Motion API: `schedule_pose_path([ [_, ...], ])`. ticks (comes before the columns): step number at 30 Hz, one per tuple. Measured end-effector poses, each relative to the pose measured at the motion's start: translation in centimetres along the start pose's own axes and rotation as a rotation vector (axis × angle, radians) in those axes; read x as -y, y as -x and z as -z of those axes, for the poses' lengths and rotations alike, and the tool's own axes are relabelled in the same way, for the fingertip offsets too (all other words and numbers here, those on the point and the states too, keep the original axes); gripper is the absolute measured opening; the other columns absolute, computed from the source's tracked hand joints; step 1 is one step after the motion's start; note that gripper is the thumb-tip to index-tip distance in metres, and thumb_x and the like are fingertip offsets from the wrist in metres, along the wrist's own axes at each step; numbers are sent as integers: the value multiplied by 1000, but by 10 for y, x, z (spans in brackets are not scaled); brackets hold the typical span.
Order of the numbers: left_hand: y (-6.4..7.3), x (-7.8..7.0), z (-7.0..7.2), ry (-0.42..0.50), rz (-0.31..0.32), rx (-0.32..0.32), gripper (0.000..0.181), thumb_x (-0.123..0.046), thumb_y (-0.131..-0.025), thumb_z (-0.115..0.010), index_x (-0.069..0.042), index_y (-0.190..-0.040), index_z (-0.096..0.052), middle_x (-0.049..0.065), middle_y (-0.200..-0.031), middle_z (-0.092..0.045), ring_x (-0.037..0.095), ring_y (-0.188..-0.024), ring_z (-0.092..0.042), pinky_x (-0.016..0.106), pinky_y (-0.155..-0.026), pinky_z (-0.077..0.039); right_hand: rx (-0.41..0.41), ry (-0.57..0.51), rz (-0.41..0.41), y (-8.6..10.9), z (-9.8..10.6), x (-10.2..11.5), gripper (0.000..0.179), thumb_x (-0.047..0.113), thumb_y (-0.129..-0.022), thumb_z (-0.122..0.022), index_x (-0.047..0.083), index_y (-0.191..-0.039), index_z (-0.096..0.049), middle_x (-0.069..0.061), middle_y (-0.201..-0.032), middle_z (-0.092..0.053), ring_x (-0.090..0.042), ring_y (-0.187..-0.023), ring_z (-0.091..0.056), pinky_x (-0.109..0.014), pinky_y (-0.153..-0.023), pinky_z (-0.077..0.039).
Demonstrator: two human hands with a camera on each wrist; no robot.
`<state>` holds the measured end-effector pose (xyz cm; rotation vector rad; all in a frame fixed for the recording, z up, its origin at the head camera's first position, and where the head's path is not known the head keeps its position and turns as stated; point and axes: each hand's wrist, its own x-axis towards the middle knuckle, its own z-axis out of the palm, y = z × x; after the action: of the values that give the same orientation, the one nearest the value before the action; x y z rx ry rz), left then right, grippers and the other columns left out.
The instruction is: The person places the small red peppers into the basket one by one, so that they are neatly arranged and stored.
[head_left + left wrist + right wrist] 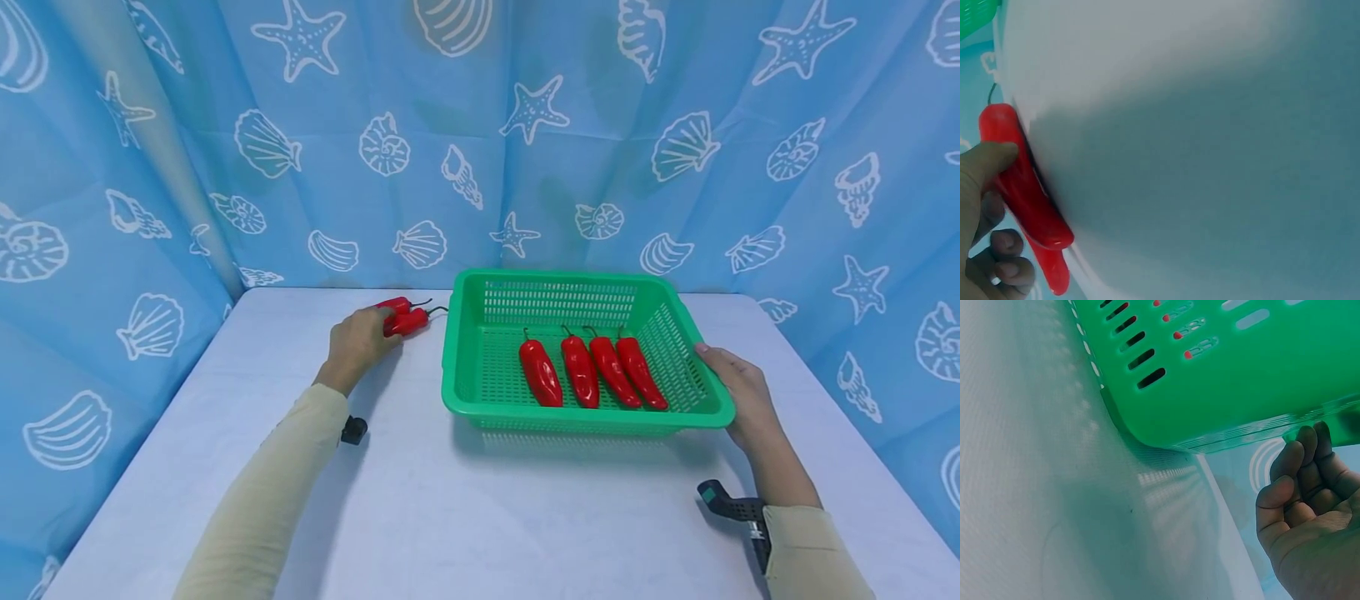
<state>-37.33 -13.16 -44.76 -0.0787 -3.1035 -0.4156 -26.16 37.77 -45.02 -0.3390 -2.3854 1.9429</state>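
Note:
My left hand (358, 340) is at the back left of the table, over two red chili peppers (411, 322) lying side by side. In the left wrist view its thumb presses on the nearer pepper (1025, 181), with the fingers bent along its other side; the second pepper (1054, 275) shows partly beneath. A green plastic basket (592, 421) stands right of centre, with several red peppers (580, 371) lying in it, stems toward the back. My right hand (738, 392) holds the basket's right rim; in the right wrist view its curled fingers (1288, 459) meet the rim.
A white cloth covers the table (540, 517). Behind it and along both sides hangs a blue curtain (480, 100) with white shell and starfish prints. Black camera mounts (738, 508) sit at both wrists.

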Motion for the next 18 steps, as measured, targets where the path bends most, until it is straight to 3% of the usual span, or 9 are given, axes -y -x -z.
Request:
schedule_pose_path([
  [4,1,1,-1,-32,-17,-19,64,-25,-77,-88,-6,-133,-62,15,-118,-66,32,-107,-59,48,-87,-54,4,-3,-2,0,0,0,81,56,-98,-53,-2,-152,-36,18,-94,-69,-6,-81,-72,-27,-68,-58],
  [9,3,2,0,4,-22,-34,64,-24,-76,-88,-7,-132,-63,14,-117,-66,32,-105,-58,46,-84,-56,2,10,1,1,-1,0,81,56,-98,-53,-2,-152,-35,19,-93,-68,-5,-80,-72,-27,-67,-58],
  [18,7,1,11,144,71,-22,67,-28,-81,-84,-5,-138,-59,17,-124,-61,35,-113,-54,47,-83,-56,1,29,8,2,-1,1,81,58,-98,-52,-2,-150,-38,19,-94,-68,-5,-81,-72,-27,-68,-58],
])
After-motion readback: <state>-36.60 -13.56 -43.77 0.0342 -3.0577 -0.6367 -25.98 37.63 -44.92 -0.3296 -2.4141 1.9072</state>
